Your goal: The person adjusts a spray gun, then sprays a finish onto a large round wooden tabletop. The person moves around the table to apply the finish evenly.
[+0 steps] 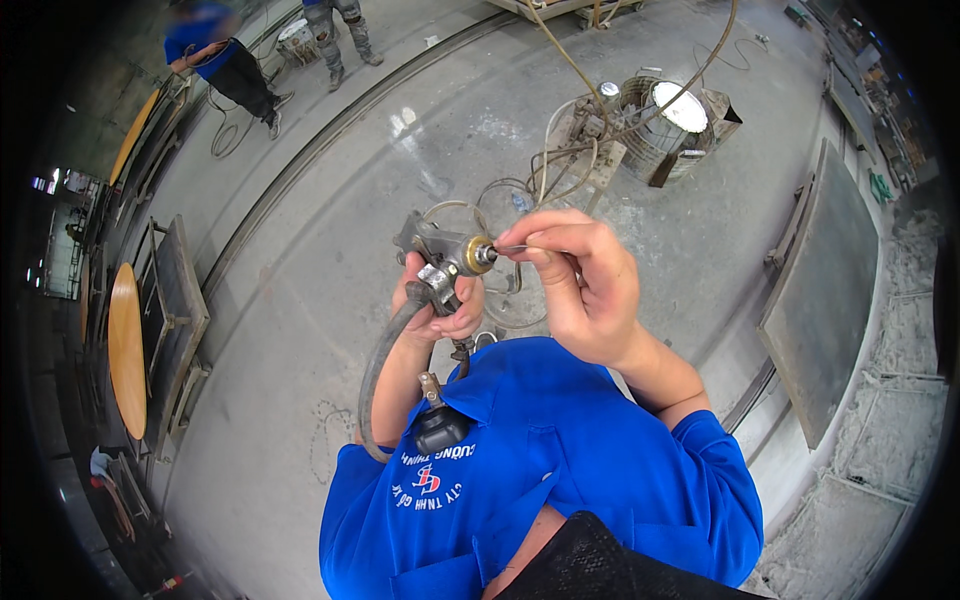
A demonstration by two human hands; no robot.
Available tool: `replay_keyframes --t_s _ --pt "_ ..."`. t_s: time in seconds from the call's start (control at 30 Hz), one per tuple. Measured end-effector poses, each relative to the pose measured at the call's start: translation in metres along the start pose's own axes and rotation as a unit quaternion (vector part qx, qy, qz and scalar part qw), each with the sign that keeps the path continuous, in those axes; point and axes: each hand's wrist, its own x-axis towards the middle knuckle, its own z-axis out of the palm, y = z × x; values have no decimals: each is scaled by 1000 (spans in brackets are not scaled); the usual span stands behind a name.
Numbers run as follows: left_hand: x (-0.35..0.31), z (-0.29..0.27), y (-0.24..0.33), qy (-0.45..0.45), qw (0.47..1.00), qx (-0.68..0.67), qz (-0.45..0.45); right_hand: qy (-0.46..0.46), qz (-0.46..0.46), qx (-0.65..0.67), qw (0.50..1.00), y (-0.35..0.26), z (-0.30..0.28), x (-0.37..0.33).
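**Spray gun held in both hands over a concrete floor**

Item: metal spray gun (438, 262), grey cast body, angular, with a round brass-coloured collar at its nozzle end pointing toward 3 o'clock. It is sitting at picture centre, raised in front of the chest.

Left hand (440, 305): wrapping closed around the gun's grip from below, fingers curled tight.

Right hand (580, 285): at 3 o'clock of the gun, thumb and forefinger pinching narrowly on a thin metal pin (512, 248) that is meeting the nozzle tip.

Attached: a thick, dull grey rubber hose (378, 370) is curving down from the grip toward 7 o'clock, along the left forearm.

Surroundings: smooth, pale concrete floor (330, 250), glossy in patches. At 1 o'clock, a round metal bucket (668, 125) is standing among loose coiled hoses. At 3 o'clock, a flat grey rectangular panel (820, 290) is lying in a frame. At 9 o'clock, an oval wooden tabletop (126, 345), orange-brown, is standing on edge. At 11 o'clock, a person in a blue top (215, 55) is bending over.
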Motion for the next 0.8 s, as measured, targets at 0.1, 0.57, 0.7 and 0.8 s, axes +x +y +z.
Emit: replay_keyframes --t_s 0.1,0.57,0.7,0.8 --pt "0 0 0 -1 1000 23 -2 -1 -47 -83 995 -2 -4 5" --pt "-6 4 -3 91 993 47 -66 46 78 9 996 4 0 -8" --pt "8 11 -1 113 985 117 -51 87 56 -10 995 9 -2 -5" --pt "15 15 -1 134 980 136 -50 106 58 -11 993 14 -10 -11"
